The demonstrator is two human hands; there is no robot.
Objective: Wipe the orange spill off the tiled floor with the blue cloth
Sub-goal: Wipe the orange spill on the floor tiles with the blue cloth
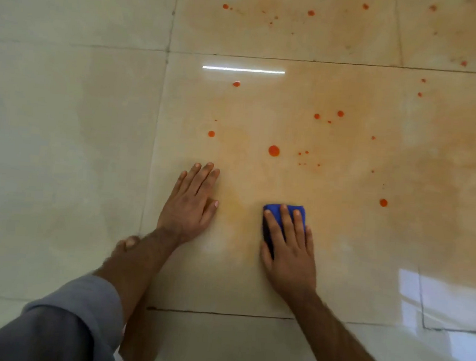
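The right hand (288,247) presses flat on the folded cloth (281,212) at the near edge of the spill (274,150); the left hand (190,205) rests flat and released on the floor (65,109). Little looks done: orange drops and a wide faint smear remain ahead and to the right.

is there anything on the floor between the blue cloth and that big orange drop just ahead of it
Nothing visible. Only smeared, orange-tinted tile lies between the blue cloth, pressed under the right hand, and the large drop. The left hand rests flat off to the side.
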